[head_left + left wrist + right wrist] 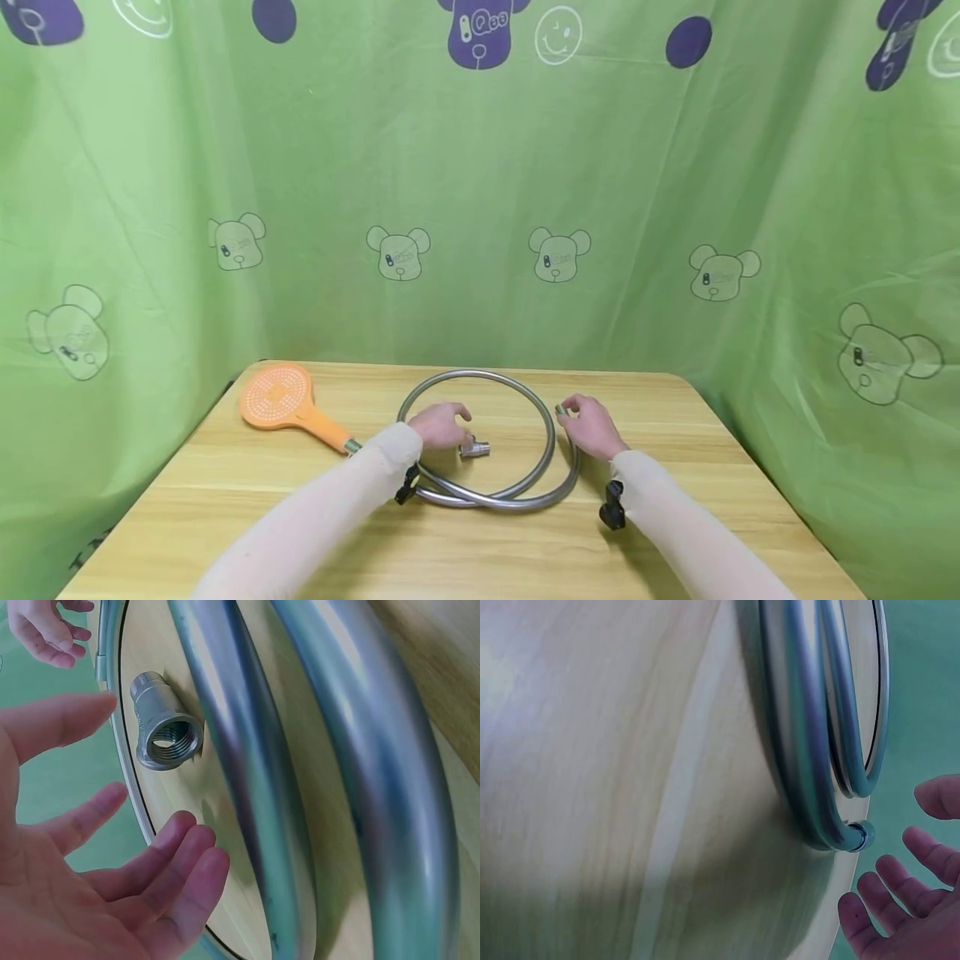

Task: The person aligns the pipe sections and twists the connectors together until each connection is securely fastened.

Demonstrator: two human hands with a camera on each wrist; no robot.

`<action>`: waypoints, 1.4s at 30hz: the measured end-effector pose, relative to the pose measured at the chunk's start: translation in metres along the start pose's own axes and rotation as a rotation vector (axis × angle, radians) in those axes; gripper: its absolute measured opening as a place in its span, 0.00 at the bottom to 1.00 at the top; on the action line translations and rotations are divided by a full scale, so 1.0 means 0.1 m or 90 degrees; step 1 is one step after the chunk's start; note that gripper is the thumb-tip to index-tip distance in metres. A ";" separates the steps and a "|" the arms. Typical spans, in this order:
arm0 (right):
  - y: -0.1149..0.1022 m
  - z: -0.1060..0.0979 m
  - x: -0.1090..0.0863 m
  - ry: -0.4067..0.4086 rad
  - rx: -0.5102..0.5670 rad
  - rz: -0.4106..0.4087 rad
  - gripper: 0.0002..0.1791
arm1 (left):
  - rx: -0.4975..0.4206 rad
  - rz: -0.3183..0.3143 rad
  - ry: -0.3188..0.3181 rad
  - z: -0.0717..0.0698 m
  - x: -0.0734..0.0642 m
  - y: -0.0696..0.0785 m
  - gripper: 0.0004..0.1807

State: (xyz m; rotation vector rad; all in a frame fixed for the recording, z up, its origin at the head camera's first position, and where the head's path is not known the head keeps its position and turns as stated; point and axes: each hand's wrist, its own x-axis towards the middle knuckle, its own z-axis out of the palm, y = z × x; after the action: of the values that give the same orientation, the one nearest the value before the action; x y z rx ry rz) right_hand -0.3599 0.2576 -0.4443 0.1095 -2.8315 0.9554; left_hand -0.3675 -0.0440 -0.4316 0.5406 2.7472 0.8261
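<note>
A silver shower hose (551, 417) lies in loops on the wooden table, its near strands crossing at the front. Inside the loop is a small metal threaded fitting (474, 449); in the left wrist view the open mouth of this fitting (166, 735) shows its inner threads. My left hand (441, 427) hovers beside it, fingers spread and holding nothing. On the other side, my right hand (592, 427) is close to the hose's free end (861, 835), with a gap between its loosely bent fingers (885, 900) and that end.
To the left lies an orange shower head (277, 398), its handle pointing toward the hose and partly hidden behind my left sleeve (322, 508). The wooden table (675, 517) is bordered by a green patterned curtain (480, 317) at the back and both sides.
</note>
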 end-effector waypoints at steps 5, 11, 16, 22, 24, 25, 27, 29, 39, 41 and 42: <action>0.02 0.00 0.02 -0.004 -0.007 0.007 0.23 | 0.004 0.003 -0.006 0.01 0.00 -0.01 0.33; 0.04 -0.01 0.02 -0.020 -0.008 0.026 0.25 | -0.005 -0.009 -0.006 0.02 -0.02 0.00 0.36; 0.08 -0.03 0.02 -0.021 -0.018 0.020 0.27 | -0.005 -0.015 -0.004 0.01 -0.03 0.01 0.36; 0.15 -0.02 0.02 -0.032 -0.032 0.021 0.30 | 0.001 -0.012 0.002 -0.03 -0.05 0.03 0.36; 0.17 -0.02 0.01 -0.038 -0.036 0.032 0.32 | 0.004 -0.008 0.004 -0.04 -0.07 0.04 0.36; 0.18 -0.01 0.00 -0.041 -0.041 0.036 0.32 | 0.007 -0.006 0.005 -0.04 -0.07 0.04 0.36; 0.21 -0.01 -0.01 -0.048 -0.060 0.046 0.34 | 0.010 -0.004 0.006 -0.03 -0.07 0.04 0.35; 0.23 0.00 -0.02 -0.051 -0.076 0.055 0.35 | 0.006 -0.001 0.006 -0.03 -0.09 0.07 0.34; 0.32 0.02 -0.03 -0.061 -0.138 0.058 0.39 | 0.008 0.003 -0.001 -0.05 -0.11 0.17 0.34; 0.30 0.02 -0.01 -0.059 -0.139 0.057 0.37 | 0.004 0.004 -0.002 -0.06 -0.10 0.17 0.34; 0.28 0.02 0.00 -0.060 -0.139 0.057 0.37 | 0.002 0.003 -0.003 -0.07 -0.10 0.17 0.34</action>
State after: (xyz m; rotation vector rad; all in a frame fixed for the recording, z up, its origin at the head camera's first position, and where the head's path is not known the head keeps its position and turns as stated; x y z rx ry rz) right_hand -0.3638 0.2789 -0.4626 0.0019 -3.0282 0.6658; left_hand -0.3560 -0.0385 -0.4155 0.5498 2.7445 0.8201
